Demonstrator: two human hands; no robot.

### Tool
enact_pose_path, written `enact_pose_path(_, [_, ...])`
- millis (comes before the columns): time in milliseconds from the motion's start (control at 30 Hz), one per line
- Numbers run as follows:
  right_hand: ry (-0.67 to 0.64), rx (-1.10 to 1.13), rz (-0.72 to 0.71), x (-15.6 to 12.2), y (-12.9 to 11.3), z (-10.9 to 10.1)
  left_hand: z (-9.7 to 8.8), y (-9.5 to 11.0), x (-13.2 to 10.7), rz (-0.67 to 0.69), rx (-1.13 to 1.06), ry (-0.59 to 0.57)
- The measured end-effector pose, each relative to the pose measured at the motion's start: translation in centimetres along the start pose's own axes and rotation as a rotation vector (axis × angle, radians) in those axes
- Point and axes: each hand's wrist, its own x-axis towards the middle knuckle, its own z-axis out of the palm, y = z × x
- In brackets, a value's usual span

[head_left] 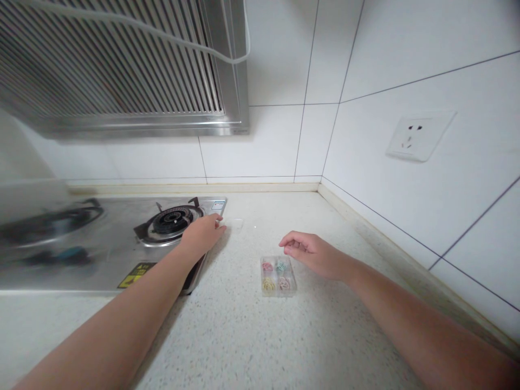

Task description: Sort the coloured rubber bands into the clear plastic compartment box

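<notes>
On the speckled counter lies a small clear plastic box [278, 277] with compartments. Small pink, green, yellow and pale pink looped bands, perhaps rubber bands, sit in separate compartments. My right hand [309, 252] hovers just beyond the box's far right corner, its fingers loosely bent and nothing visible in them. My left hand [204, 233] is at the right edge of the stove, fingers slightly apart, with no object seen in it. Just right of its fingertips, a faint clear flat piece [237, 223] rests on the counter, possibly a lid.
A steel gas stove [109, 260] with a black burner [173, 220] fills the left side; its far left is blurred. Overhead hangs a range hood [235, 122] with a white cable [179, 40]. White tiled walls meet at the back right, with a socket [420, 136].
</notes>
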Motion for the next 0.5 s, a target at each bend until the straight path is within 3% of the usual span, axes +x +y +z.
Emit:
enact_pose_path(267, [-0.027, -0.089, -0.006, -0.2, -0.2, 0.0, -0.9, 2.3, -1.7, 0.143, -0.004, -0.016])
enact_pose_path(500, [-0.03, -0.126, -0.017, 0.0, -0.4, -0.1, -2.4, 6.3, -5.4, 0.447, -0.174, -0.148])
